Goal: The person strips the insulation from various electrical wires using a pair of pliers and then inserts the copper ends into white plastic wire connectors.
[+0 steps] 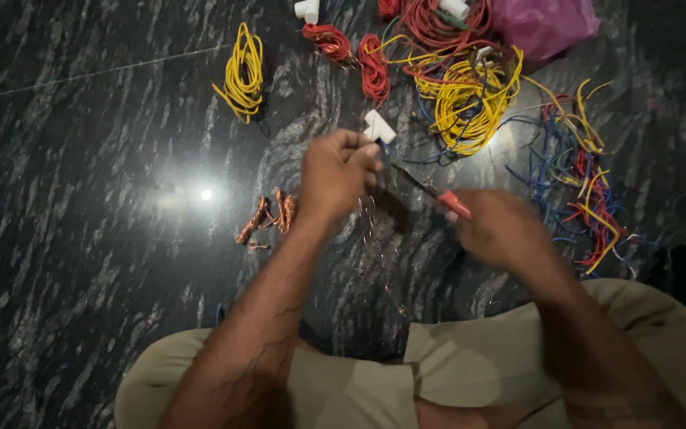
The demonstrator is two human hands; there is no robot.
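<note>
thin wire strands (371, 214) pinched in left hand (335, 176); blurred right hand (502, 230) grips red-handled pliers (438, 195), seemingly.

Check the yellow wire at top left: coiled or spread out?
Coiled. The yellow wire bundle lies as a tight looped hank on the dark stone floor, apart from the tangled wire pile.

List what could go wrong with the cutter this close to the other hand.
1. The red-handled cutter in the right hand points at the left hand; a slip could nick fingers.
2. The fine wire strands hanging below the left hand look thin and could prick skin or scatter on the dark floor.
3. The right hand is blurred, suggesting fast motion and less control.
</note>
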